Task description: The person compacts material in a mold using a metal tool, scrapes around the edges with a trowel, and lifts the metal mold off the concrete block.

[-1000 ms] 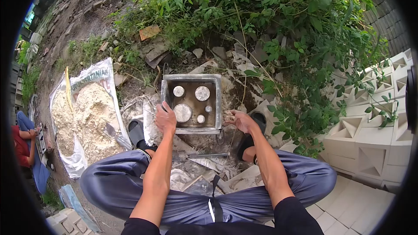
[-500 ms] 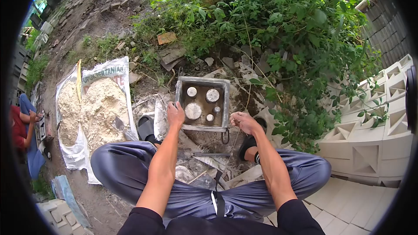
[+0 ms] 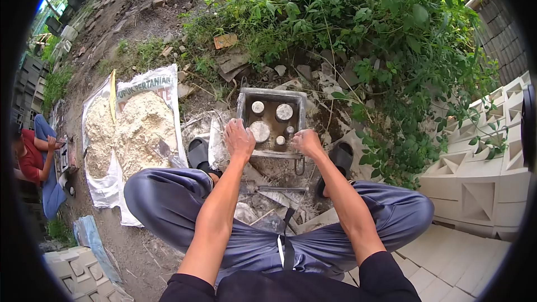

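Note:
A square metal mould (image 3: 272,92) with a raised rim lies on the ground between my feet. Several round, pale-topped plugs of different sizes stand inside it, among them a large plug (image 3: 284,112) at the back right. My left hand (image 3: 239,138) rests at the mould's left wall near the front corner, fingers stretched out and a little apart. Over the right wall, my right hand (image 3: 309,144) has its fingers bent and pressed together at the rim; what is under them is hidden. A wire loop handle (image 3: 300,166) hangs at the front right corner.
Left of the mould, a split white sack (image 3: 174,117) carries heaps of pale powder (image 3: 146,120) with a trowel (image 3: 163,148) stuck in. Patterned pale blocks (image 3: 470,196) are stacked at right. Plants (image 3: 358,28) grow behind. Another person (image 3: 34,159) sits at far left.
My right hand has come in from beside the mould onto its right rim. My left hand has stayed by the left wall. The whole view has shifted slightly, with the scene sliding right.

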Available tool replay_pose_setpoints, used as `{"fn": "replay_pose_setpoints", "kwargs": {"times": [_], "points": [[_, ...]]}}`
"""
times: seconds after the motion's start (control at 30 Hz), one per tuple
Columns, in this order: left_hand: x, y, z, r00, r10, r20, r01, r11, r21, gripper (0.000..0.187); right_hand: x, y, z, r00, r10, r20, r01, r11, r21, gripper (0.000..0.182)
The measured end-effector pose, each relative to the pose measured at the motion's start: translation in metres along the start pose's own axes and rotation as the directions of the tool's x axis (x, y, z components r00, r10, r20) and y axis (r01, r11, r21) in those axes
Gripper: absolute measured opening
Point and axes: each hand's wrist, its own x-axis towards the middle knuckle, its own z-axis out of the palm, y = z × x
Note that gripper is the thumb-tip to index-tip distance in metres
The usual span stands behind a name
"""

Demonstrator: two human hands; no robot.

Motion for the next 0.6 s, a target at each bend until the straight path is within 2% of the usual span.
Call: {"fn": "replay_pose_setpoints", "kwargs": {"times": [0.07, 0.1, 0.17, 0.2, 0.23, 0.3, 0.33, 0.37, 0.4, 0.43, 0.47, 0.5, 0.53, 0.6], "points": [[-0.001, 0.007, -0.003, 0.981, 0.191, 0.003, -0.191, 0.98, -0.059, 0.038, 0.023, 0.031, 0.016, 0.998, -0.056, 0.007, 0.055, 0.99, 0.132, 0.03], [-0.001, 0.009, 0.0, 0.97, 0.245, 0.005, -0.244, 0.968, -0.065, 0.037, 0.013, 0.018, 0.011, 0.998, -0.055, 0.005, 0.054, 0.989, 0.141, 0.03], [0.0, 0.017, 0.0, 0.954, 0.297, 0.045, -0.291, 0.95, -0.112, 0.036, -0.018, -0.027, -0.009, 0.998, -0.06, -0.017, 0.06, 0.998, -0.023, 0.03], [0.001, 0.02, 0.0, 0.935, 0.347, 0.081, -0.33, 0.929, -0.166, 0.035, -0.018, -0.025, -0.009, 0.998, -0.059, -0.023, 0.058, 0.998, -0.012, 0.03], [0.002, 0.023, 0.001, 0.93, 0.358, 0.083, -0.342, 0.925, -0.163, 0.035, -0.017, -0.024, -0.011, 0.996, -0.094, 0.009, 0.094, 0.995, 0.042, 0.029], [0.001, 0.031, 0.003, 0.938, 0.343, 0.053, -0.312, 0.899, -0.307, 0.028, -0.021, -0.024, -0.021, 0.991, -0.128, 0.034, 0.124, 0.987, 0.102, 0.028], [-0.001, 0.037, -0.001, 0.935, 0.349, 0.055, -0.317, 0.898, -0.305, 0.028, -0.028, -0.033, -0.032, 0.997, -0.036, 0.069, 0.02, 0.975, 0.22, 0.023], [-0.005, 0.044, -0.005, 0.96, 0.262, 0.096, -0.204, 0.893, -0.4, 0.025, -0.032, -0.038, -0.039, 0.992, 0.049, 0.116, -0.085, 0.939, 0.334, 0.018], [-0.012, 0.048, -0.008, 0.973, 0.178, 0.149, -0.085, 0.871, -0.484, 0.022, -0.027, -0.029, -0.039, 0.992, 0.05, 0.115, -0.087, 0.935, 0.345, 0.018], [-0.022, 0.046, -0.001, 0.958, 0.278, 0.069, -0.207, 0.839, -0.502, 0.02, -0.016, -0.012, -0.036, 0.996, 0.081, 0.026, -0.084, 0.886, 0.456, 0.014], [-0.035, 0.052, -0.009, 0.93, 0.33, 0.16, -0.207, 0.833, -0.514, 0.018, -0.005, 0.007, -0.034, 0.99, 0.123, -0.061, -0.068, 0.826, 0.559, 0.012], [-0.05, 0.058, -0.017, 0.891, 0.377, 0.252, -0.201, 0.827, -0.526, 0.016, 0.0, 0.027, -0.03, 0.988, 0.096, -0.121, -0.008, 0.816, 0.579, 0.012], [-0.066, 0.054, -0.013, 0.79, 0.475, 0.387, -0.262, 0.833, -0.488, 0.015, 0.004, 0.051, -0.024, 0.987, 0.106, -0.122, -0.015, 0.811, 0.585, 0.012], [-0.093, 0.04, 0.012, 0.525, 0.568, 0.634, -0.381, 0.823, -0.422, 0.017, 0.012, 0.087, -0.014, 0.958, 0.286, -0.009, -0.208, 0.718, 0.664, 0.011]]}}
